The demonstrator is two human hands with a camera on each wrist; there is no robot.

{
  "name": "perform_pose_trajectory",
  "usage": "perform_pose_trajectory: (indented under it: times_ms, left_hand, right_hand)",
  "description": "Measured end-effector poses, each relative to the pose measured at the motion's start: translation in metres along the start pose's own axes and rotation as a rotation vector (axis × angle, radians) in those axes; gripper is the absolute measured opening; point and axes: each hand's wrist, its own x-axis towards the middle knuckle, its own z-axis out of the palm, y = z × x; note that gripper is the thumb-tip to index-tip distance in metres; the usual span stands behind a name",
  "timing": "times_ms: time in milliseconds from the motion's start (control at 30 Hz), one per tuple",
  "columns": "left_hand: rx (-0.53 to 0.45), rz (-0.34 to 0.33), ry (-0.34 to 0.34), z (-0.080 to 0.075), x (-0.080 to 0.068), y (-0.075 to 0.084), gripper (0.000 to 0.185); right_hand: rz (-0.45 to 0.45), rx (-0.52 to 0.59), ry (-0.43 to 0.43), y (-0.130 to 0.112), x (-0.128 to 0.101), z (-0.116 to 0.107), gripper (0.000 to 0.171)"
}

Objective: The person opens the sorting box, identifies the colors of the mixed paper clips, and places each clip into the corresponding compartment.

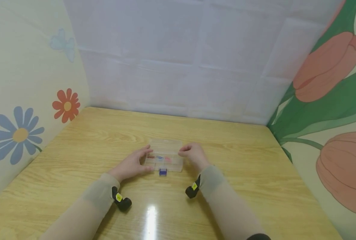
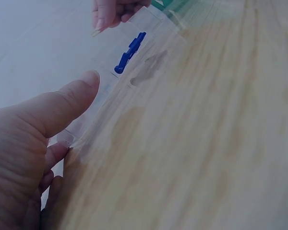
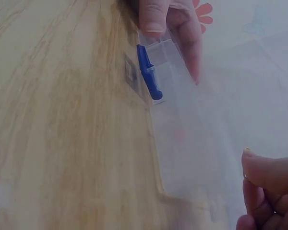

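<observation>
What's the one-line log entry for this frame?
left hand: grips clear box left end | right hand: grips right end | blue latch: front, facing person | box on table

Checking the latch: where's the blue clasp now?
Head view: the blue clasp sits on the near edge of the clear box, mid-table, between the left hand and right hand.

Worktop [image 1: 241,160]: light wood grain, glossy, one bright glare patch near the front edge.
Back wall [image 1: 181,56]: pale lilac-white panels with faint seams.
Left wall [image 1: 22,66]: cream, painted blue daisy [image 1: 17,135], red daisy [image 1: 66,105], pale blue butterfly [image 1: 62,43].
Right wall [image 1: 355,110]: cream, pink tulips [image 1: 328,68] on green stems.
</observation>
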Motion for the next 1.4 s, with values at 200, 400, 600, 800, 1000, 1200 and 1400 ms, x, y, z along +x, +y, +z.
perform_pose_trajectory:
  times_ms: [200,400,600,800,1000,1200,1400]
  left_hand:
    - [-0.013,0.002,-0.001,0.0,0.0,0.001,0.086]
    - [-0.017,-0.004,-0.001,0.0,0.0,0.001,0.085]
    - [-0.016,-0.003,-0.002,0.0,0.001,0.001,0.086]
    - [-0.021,-0.006,-0.005,0.0,0.001,0.0,0.085]
    - [-0.015,-0.007,-0.005,0.0,0.001,0.0,0.086]
    - [-0.006,-0.006,-0.004,0.0,0.001,0.001,0.086]
    - [-0.012,-0.01,-0.007,0.0,0.001,0.002,0.085]
  right_hand:
    - [-0.008,-0.023,-0.002,-0.001,-0.003,0.006,0.011]
    - [0.014,-0.085,-0.003,-0.003,-0.006,0.009,0.009]
    - [0.04,-0.076,-0.013,-0.002,-0.006,0.01,0.008]
    - [0.043,-0.079,-0.008,-0.002,-0.004,0.011,0.009]
    - [0.037,-0.074,-0.003,0.0,-0.004,0.011,0.009]
    - [0.026,-0.058,-0.002,0.0,-0.005,0.011,0.01]
    - [0.022,-0.064,-0.004,0.002,-0.004,0.011,0.01]
